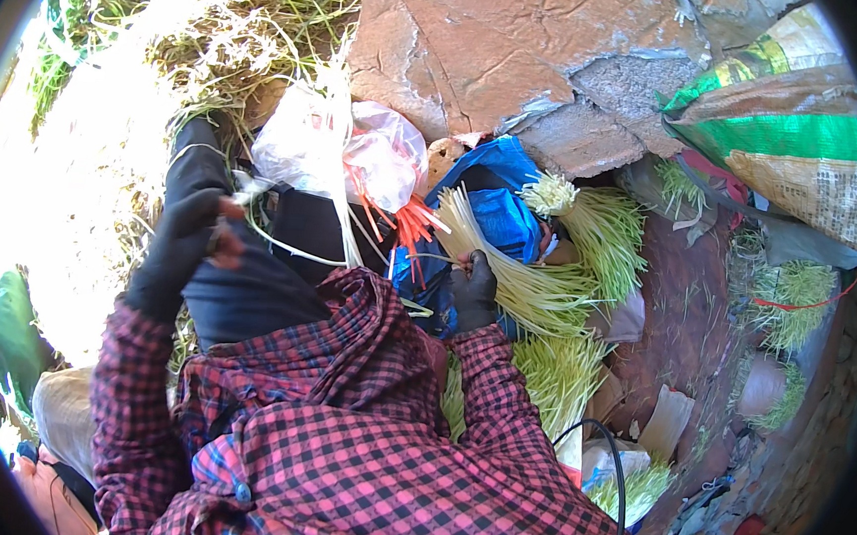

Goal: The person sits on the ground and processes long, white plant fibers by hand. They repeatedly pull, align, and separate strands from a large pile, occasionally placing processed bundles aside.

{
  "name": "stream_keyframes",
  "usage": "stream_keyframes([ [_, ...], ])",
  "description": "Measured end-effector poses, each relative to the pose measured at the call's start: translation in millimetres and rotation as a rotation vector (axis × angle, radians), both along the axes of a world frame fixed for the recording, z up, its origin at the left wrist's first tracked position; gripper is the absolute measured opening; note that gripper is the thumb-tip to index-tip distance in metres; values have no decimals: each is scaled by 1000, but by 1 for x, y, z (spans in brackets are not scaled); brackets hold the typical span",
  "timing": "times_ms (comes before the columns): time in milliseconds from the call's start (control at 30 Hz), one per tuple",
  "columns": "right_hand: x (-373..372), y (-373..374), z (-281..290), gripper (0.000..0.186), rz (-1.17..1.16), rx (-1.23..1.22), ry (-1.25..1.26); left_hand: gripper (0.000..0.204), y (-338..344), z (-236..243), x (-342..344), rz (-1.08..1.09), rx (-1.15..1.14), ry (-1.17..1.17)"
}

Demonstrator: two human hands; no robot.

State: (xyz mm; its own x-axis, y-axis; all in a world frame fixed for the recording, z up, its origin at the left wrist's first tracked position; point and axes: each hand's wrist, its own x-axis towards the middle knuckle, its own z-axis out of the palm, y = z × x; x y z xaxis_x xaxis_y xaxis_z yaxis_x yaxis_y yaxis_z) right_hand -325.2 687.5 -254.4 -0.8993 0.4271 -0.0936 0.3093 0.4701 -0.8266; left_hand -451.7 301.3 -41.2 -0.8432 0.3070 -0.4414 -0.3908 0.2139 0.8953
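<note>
Starting nearest, at the plaid shirt (366,452), loose-fronted and judged liable to snag stalks on a turn. Noted beside the right sleeve: a black cable (622,490), looped and capable of catching an elbow. Seen partly under the right forearm: a pale-green stalk bundle (565,376), exposed to crushing by arm pressure.

Observed at the right hand (475,289): dark covering, fingers bent in, apparently pinching a thin pale strand (429,257) just beside the long pale stalk bundle (513,273). Judged a weak point: so slim a strand, prone to slipping or snapping under a hard pull, with stalks spilling as a result. Observed at the left hand (187,241): raised over the dark trouser leg (243,294), well apart from the bundle, fingers partly bent, outline blurred; unable to tell of any hold. Rated poor support, with only one hand near.

Found ahead: orange-red strips (417,222) hanging out of a white plastic bag (288,148), likely to tangle with the strand. Located past the pale bundle: blue plastic sheeting (505,164), creased, possibly slippery; alongside, a green leafy bundle (610,235), open to mixing.

Recorded farthest: a torn brown sheet (503,54), a striped woven sack (805,145) and heaped plant trimmings (246,36), apt to shed debris if disturbed.
</note>
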Motion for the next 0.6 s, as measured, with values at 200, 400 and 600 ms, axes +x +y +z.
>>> stream_keyframes([
  [200, -13, -5, 25, 18, 24, 265, -155, 32, -100, 19, 30, 24, -437, -18],
  [400, -27, -3, 15, 23, 74, 522, -305, 32, -145, 11, 63, 64, -515, -164],
  [600, -37, 32, -2, 13, -231, -674, -226, 33, -171, 32, 88, 176, -463, -85],
])
